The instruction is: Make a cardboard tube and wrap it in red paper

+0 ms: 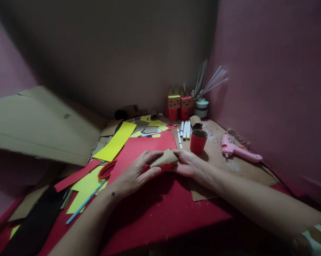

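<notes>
A brown cardboard roll (164,159), its sides pressed in and with red showing along its lower edge, is held between my two hands above the table. My left hand (141,171) is closed on its left end, thumb below and fingers along the top. Around the right end curl the fingers of my right hand (187,164), partly hidden. Beneath and beyond lies a sheet of red paper (150,144). A red-wrapped cup (198,143) stands just past my right hand, near several markers (185,129).
To the right rests a pink glue gun (240,152) on a cardboard sheet. Yellow paper (116,142), orange-handled scissors (107,170) and a blue stick (85,202) lie left. Two red decorated holders (173,108) and a white jar (201,107) stand behind; a large cardboard panel (45,124) leans left.
</notes>
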The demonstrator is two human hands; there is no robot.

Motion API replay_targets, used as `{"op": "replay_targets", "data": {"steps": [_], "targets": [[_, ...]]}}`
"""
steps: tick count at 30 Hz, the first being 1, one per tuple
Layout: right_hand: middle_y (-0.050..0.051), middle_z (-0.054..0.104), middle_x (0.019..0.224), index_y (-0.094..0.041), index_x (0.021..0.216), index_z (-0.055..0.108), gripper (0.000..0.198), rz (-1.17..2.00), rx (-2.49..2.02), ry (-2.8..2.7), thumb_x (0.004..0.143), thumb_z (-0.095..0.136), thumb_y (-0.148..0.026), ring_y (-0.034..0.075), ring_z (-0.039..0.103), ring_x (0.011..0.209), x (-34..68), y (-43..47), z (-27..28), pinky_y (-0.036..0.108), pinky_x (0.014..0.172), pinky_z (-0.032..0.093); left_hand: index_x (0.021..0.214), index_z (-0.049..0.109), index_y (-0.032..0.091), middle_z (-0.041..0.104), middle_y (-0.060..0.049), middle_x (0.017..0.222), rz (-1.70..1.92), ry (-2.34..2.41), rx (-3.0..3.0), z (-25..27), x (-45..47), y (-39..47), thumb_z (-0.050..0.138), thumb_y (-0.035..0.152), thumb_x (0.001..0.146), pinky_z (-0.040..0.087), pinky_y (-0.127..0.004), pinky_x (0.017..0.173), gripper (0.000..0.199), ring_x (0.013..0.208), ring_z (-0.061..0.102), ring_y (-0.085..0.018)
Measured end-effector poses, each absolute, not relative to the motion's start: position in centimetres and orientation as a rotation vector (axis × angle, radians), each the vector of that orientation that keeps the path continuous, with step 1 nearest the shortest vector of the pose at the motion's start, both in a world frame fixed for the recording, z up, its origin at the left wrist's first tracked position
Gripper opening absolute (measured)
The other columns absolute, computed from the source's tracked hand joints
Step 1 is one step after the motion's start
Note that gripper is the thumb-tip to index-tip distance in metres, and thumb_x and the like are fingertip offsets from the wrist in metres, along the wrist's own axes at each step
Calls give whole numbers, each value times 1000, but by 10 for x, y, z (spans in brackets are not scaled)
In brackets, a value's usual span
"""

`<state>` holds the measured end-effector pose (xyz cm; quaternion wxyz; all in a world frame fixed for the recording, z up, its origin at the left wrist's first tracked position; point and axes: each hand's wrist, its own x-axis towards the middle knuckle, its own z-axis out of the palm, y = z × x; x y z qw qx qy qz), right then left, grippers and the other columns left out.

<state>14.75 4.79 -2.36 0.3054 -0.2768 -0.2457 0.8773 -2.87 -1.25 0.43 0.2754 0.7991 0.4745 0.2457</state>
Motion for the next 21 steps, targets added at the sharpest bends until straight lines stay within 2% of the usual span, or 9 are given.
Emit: {"op": "replay_targets", "data": {"steps": [7,11,15,18,21], "targets": [[10,62,76,-15,77,58,12,2279,-732,-670,80,46,-12,22,59,87,149,45,-25,38,81,47,127,52,29,56,-4,132,704,1250,1974,3,-33,-9,58,35,84,40,-42,101,44,121,49,-28],[9,63,79,-17,78,55,12,2269,-691,-643,78,45,-10,21,59,88,152,42,-21,39,82,45,125,55,33,56,0,132,645,1211,1991,10,-43,-12,63,34,81,39,-38,102,45,124,47,-26],[8,61,75,-17,76,54,11,2369,-673,-630,78,44,-13,22,58,85,155,42,-19,40,83,44,124,54,36,59,2,127,510,1142,2105,13,-45,-15,63,34,82,41,-34,98,43,118,51,-23],[8,58,68,-17,68,52,8,2417,-681,-670,67,45,-13,23,56,78,159,44,-22,43,81,44,126,51,37,57,2,128,455,1139,2145,13,-44,-13,61,34,83,41,-34,97,43,118,50,-23],[7,52,58,-18,60,49,7,2245,-726,-886,55,45,-14,22,53,69,162,46,-27,45,77,45,126,50,35,56,0,128,482,1157,2143,12,-45,-11,60,34,84,41,-36,97,44,118,50,-24]]}}
